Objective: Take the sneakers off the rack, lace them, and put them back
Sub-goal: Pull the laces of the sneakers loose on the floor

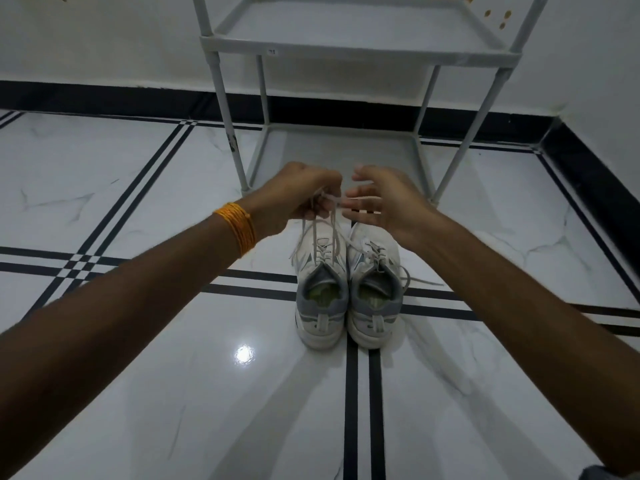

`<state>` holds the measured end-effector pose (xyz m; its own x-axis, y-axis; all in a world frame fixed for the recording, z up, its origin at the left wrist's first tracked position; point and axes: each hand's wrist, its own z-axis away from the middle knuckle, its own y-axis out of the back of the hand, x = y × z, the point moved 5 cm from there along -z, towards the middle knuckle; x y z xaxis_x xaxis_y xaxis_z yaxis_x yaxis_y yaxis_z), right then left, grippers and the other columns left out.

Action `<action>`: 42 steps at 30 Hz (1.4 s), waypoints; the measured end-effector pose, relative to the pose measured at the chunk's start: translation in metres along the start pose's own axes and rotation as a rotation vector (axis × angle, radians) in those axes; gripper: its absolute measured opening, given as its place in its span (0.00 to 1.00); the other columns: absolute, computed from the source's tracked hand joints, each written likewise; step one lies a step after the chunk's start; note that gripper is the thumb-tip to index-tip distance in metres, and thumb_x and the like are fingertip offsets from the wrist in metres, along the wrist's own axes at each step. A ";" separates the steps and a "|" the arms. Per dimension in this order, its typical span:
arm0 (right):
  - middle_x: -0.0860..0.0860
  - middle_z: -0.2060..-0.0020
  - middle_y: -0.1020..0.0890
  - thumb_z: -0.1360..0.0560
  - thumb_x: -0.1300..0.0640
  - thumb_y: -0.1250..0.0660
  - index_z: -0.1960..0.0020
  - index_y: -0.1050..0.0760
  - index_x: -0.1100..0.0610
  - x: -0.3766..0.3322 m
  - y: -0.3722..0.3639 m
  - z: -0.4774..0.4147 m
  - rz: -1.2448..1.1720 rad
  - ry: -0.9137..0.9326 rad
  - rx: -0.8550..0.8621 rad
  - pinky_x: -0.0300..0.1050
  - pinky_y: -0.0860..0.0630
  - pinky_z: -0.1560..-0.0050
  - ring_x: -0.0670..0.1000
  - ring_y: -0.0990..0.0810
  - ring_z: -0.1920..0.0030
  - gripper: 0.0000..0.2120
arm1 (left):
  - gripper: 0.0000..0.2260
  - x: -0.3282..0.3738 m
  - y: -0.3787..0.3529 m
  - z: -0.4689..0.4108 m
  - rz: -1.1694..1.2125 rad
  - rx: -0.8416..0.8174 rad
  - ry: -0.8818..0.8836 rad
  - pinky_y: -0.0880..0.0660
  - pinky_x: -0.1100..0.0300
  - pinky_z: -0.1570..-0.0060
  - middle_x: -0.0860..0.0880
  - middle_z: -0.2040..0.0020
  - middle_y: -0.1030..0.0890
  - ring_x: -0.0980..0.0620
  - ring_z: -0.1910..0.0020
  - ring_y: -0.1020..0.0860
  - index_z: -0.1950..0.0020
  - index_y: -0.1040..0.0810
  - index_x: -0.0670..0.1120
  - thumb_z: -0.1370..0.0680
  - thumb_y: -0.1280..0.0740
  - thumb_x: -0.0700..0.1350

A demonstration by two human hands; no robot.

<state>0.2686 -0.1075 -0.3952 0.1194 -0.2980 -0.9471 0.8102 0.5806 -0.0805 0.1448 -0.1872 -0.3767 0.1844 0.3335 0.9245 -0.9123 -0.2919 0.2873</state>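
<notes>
Two white and grey sneakers stand side by side on the floor, heels toward me: the left sneaker and the right sneaker. My left hand is closed on the laces of the left sneaker and holds them pulled up above its toe. Just right of it, my right hand hovers with fingers spread and holds nothing. The right sneaker's laces lie loose, trailing onto the floor to the right.
A pale grey shoe rack stands against the wall just beyond the sneakers, its shelves bare. The floor is glossy white tile with black stripes. A black skirting runs along the wall.
</notes>
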 end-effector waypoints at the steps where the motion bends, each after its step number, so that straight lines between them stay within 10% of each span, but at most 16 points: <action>1: 0.57 0.53 0.20 0.22 0.50 0.35 0.40 0.27 0.60 -0.004 -0.004 0.006 0.060 0.047 -0.041 0.51 0.17 0.50 0.55 0.16 0.54 0.17 | 0.05 -0.001 0.001 -0.002 0.065 0.003 0.014 0.26 0.64 0.67 0.50 0.68 0.19 0.55 0.69 0.22 0.58 0.21 0.44 0.26 0.34 0.45; 6: 0.55 0.52 0.17 0.26 0.54 0.28 0.38 0.28 0.54 -0.010 -0.017 0.020 0.389 0.217 -0.236 0.47 0.20 0.50 0.52 0.15 0.53 0.18 | 0.08 -0.008 0.002 -0.007 0.269 -0.031 0.020 0.23 0.60 0.61 0.47 0.64 0.19 0.52 0.63 0.20 0.55 0.23 0.44 0.24 0.37 0.47; 13: 0.44 0.70 0.18 0.27 0.55 0.27 0.57 0.17 0.61 -0.022 0.008 0.013 0.524 0.381 -0.021 0.34 0.27 0.61 0.38 0.21 0.68 0.08 | 0.11 -0.006 0.013 -0.007 0.032 0.130 -0.191 0.17 0.54 0.54 0.37 0.57 0.15 0.45 0.59 0.15 0.51 0.19 0.35 0.22 0.34 0.43; 27: 0.61 0.59 0.16 0.31 0.70 0.31 0.56 0.18 0.60 0.035 0.141 -0.013 1.290 0.332 0.611 0.44 0.27 0.60 0.62 0.18 0.60 0.08 | 0.06 -0.094 0.075 -0.011 -0.716 0.379 -0.284 0.18 0.57 0.54 0.45 0.66 0.15 0.53 0.69 0.17 0.57 0.15 0.41 0.27 0.26 0.43; 34: 0.58 0.49 0.19 0.25 0.55 0.35 0.47 0.20 0.59 0.100 0.138 -0.023 1.525 0.021 0.331 0.47 0.27 0.55 0.59 0.21 0.48 0.11 | 0.13 -0.162 0.057 -0.003 -0.849 0.230 0.007 0.21 0.55 0.51 0.45 0.53 0.14 0.45 0.59 0.16 0.45 0.18 0.45 0.21 0.36 0.52; 38: 0.57 0.46 0.23 0.25 0.56 0.34 0.45 0.20 0.56 0.084 0.090 -0.023 1.457 0.265 0.304 0.48 0.26 0.51 0.58 0.24 0.44 0.10 | 0.10 -0.139 0.010 -0.010 -0.661 0.124 -0.199 0.22 0.59 0.60 0.48 0.46 0.16 0.52 0.68 0.19 0.43 0.18 0.45 0.21 0.34 0.46; 42: 0.52 0.46 0.17 0.27 0.56 0.29 0.44 0.19 0.54 0.082 0.021 -0.012 1.152 0.392 -0.074 0.45 0.25 0.49 0.51 0.21 0.51 0.12 | 0.08 -0.132 -0.018 -0.017 -0.600 0.105 -0.221 0.23 0.58 0.60 0.44 0.49 0.16 0.53 0.67 0.24 0.47 0.18 0.41 0.23 0.33 0.41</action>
<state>0.2886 -0.1104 -0.4780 0.5546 0.6619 -0.5043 0.3079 0.3997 0.8634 0.1303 -0.2113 -0.5084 0.7320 0.2770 0.6225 -0.5888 -0.2025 0.7825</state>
